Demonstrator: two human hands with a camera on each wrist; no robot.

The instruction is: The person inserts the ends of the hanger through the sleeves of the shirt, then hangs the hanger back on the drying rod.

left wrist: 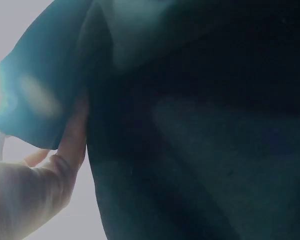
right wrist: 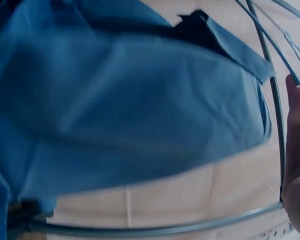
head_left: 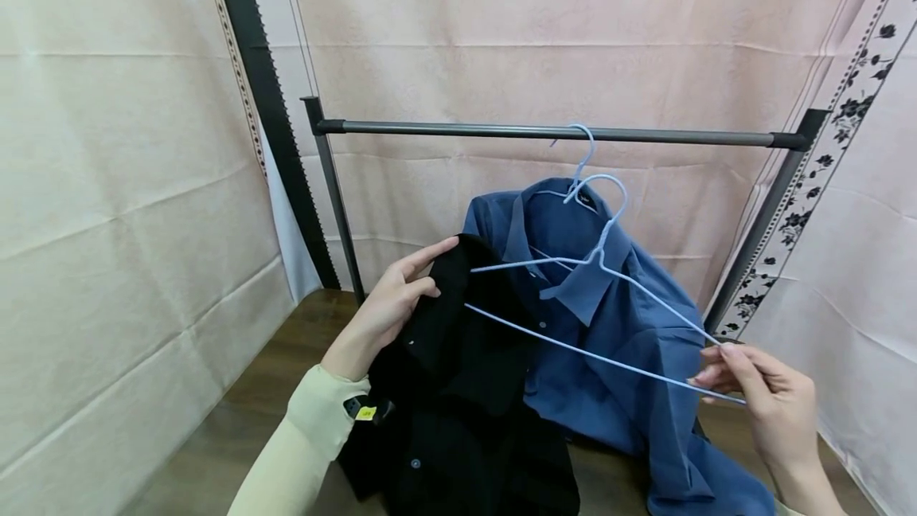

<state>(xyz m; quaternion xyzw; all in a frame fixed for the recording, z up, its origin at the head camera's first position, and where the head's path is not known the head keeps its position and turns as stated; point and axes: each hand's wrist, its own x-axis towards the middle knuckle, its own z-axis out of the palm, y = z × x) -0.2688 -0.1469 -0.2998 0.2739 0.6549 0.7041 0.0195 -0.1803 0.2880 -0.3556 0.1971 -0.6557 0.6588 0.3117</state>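
Observation:
A black shirt (head_left: 458, 388) hangs from my left hand (head_left: 387, 305), which holds it near the collar with the thumb in front. In the left wrist view dark cloth (left wrist: 200, 150) fills most of the picture, with part of the left hand (left wrist: 45, 180) at its edge. My right hand (head_left: 770, 396) pinches one end of a light blue hanger (head_left: 609, 354). The hanger's other end reaches into the black shirt and is hidden there. Behind it a blue shirt (head_left: 609, 388) hangs on a second light blue hanger (head_left: 583, 142).
The second hanger hooks over a dark metal rail (head_left: 444, 130) with posts at both sides. Below lies a brown wooden tabletop (head_left: 243, 412). Pale curtains (head_left: 129, 181) surround the rack at the back and sides.

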